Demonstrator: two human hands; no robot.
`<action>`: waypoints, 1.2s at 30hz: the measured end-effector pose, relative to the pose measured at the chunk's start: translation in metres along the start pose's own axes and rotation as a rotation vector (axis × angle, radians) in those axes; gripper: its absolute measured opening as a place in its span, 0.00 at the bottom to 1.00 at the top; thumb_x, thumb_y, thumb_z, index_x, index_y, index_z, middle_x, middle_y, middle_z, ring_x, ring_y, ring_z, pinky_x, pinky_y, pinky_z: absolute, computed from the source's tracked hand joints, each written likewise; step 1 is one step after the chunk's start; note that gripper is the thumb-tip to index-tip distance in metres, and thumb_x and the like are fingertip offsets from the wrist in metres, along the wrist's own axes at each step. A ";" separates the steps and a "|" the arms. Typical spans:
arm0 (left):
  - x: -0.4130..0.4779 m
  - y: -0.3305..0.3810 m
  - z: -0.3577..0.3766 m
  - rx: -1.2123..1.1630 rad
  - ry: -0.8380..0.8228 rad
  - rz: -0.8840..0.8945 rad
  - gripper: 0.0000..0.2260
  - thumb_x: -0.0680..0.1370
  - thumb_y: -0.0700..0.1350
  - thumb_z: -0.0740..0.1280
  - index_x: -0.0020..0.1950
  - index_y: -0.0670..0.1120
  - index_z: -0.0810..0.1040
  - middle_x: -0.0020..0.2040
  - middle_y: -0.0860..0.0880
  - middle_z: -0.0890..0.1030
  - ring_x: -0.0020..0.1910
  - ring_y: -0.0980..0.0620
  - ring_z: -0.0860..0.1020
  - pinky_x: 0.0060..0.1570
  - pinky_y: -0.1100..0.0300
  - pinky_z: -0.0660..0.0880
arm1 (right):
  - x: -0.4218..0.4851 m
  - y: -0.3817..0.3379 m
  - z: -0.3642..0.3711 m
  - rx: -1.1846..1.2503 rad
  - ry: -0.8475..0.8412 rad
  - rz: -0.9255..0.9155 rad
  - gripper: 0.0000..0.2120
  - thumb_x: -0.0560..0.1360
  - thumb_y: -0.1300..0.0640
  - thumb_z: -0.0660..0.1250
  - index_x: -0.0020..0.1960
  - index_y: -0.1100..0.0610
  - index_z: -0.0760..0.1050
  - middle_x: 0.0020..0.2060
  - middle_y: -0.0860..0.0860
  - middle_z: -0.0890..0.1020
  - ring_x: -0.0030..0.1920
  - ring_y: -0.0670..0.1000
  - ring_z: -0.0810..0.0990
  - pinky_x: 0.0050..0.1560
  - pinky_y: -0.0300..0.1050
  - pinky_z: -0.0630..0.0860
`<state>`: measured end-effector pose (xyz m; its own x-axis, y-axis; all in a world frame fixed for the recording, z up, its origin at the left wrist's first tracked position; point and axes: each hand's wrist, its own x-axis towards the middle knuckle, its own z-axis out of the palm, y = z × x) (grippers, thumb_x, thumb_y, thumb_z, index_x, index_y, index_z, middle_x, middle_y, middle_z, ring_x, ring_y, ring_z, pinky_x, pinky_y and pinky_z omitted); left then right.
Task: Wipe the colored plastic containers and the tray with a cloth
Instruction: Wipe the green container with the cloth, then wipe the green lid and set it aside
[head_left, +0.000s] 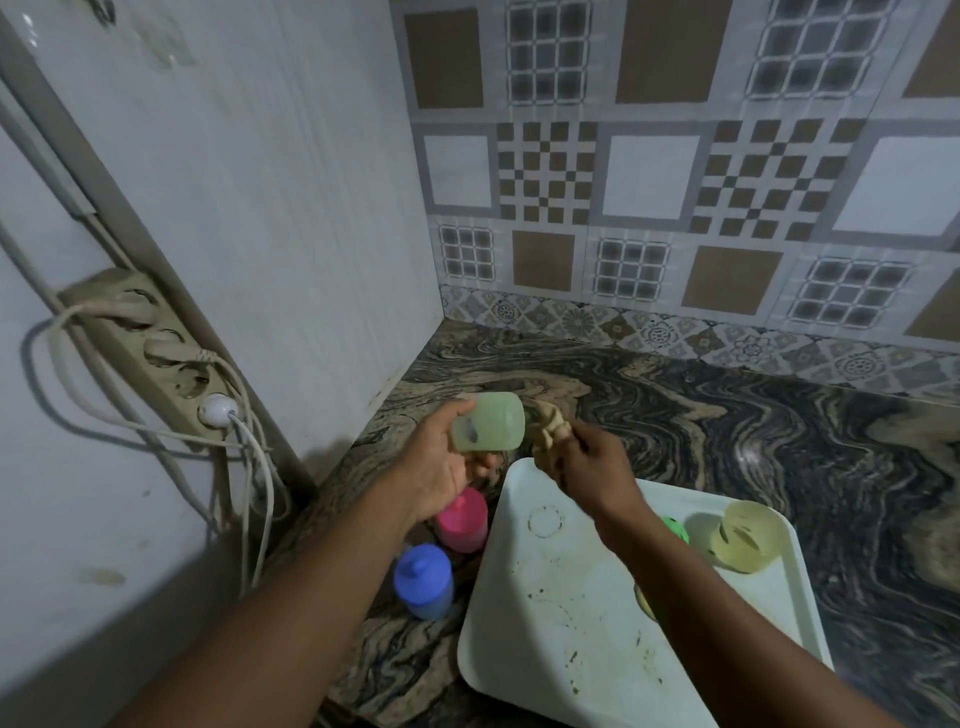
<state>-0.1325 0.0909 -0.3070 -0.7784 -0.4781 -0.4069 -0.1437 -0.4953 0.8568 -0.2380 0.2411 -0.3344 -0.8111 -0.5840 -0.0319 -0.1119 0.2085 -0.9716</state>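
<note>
The left hand grips a green container, thumb on its upper side and fingers curled under it. The container is pale and translucent, held on its side in the air above the counter, beyond the tray's far left corner. Which way its mouth faces is unclear.

The right hand pinches a bunched beige cloth between thumb and fingers. The cloth stands just beside the container's right end; whether the two touch is unclear.

Below the right hand lies the white tray, flat on the counter and turned at an angle. Its floor bears dark specks, smears and a faint ring mark. A yellow container, translucent, stands in its far right corner. Just left of that, a green lid shows past the right forearm, partly hidden. A yellow bit shows under the same forearm, too hidden to name.

Left of the tray, on the counter, stand a pink container and a blue container, each with its lid on. The pink one is farther back, beneath the left wrist, and the blue one is nearer, both close to the tray's left edge.

The counter is dark with swirling pale veins. Patterned tiles cover the back wall. On the plain left wall a power strip hangs slantwise, with a white plug at its lower end and cables drooping below.
</note>
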 end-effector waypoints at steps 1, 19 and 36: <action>0.007 0.000 -0.003 0.110 0.045 0.037 0.13 0.80 0.48 0.65 0.61 0.43 0.76 0.47 0.40 0.80 0.31 0.48 0.77 0.28 0.60 0.70 | 0.004 -0.002 -0.004 0.196 -0.024 0.186 0.14 0.83 0.63 0.55 0.50 0.61 0.79 0.37 0.57 0.80 0.31 0.50 0.74 0.29 0.42 0.68; 0.072 -0.036 -0.033 1.352 0.130 0.132 0.35 0.69 0.50 0.79 0.72 0.51 0.69 0.64 0.44 0.78 0.59 0.43 0.78 0.51 0.56 0.73 | 0.034 0.047 0.034 0.467 -0.091 0.720 0.20 0.82 0.62 0.53 0.64 0.78 0.69 0.49 0.72 0.74 0.68 0.79 0.63 0.36 0.46 0.81; 0.071 -0.039 0.039 1.497 -0.055 0.392 0.26 0.75 0.54 0.73 0.71 0.52 0.71 0.68 0.47 0.72 0.68 0.42 0.70 0.63 0.47 0.72 | 0.027 0.030 -0.070 0.642 -0.022 0.557 0.12 0.79 0.68 0.54 0.45 0.57 0.73 0.48 0.64 0.76 0.43 0.60 0.80 0.42 0.50 0.83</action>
<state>-0.2058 0.1039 -0.3568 -0.9282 -0.3567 -0.1056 -0.3653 0.8202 0.4403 -0.3034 0.2865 -0.3479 -0.6390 -0.5449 -0.5430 0.6533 -0.0118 -0.7570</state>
